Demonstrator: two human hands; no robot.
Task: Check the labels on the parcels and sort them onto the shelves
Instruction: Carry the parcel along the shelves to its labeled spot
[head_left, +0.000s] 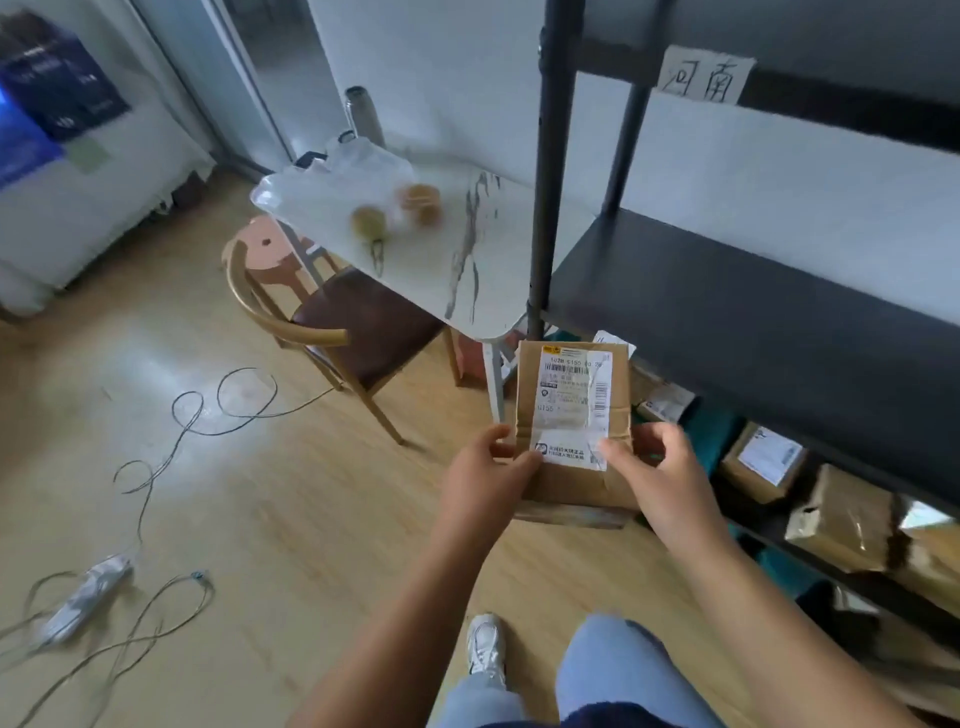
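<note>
Parcel (571, 415) held label-up above open floor (234, 467), left hand (491, 467) and right hand (660, 467) gripping its lower corners; shelf (753, 312) edge just right, desk (467, 249) corner beyond.

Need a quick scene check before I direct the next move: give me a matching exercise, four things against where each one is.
Things:
1. labelled parcel
2. handwritten paper sign
3. wooden chair
4. power strip

Places:
A. on the floor among cables
B. held in both hands
C. pushed under the white table
D. fixed to the upper shelf rail

Pairs: 1-B, 2-D, 3-C, 4-A
</note>
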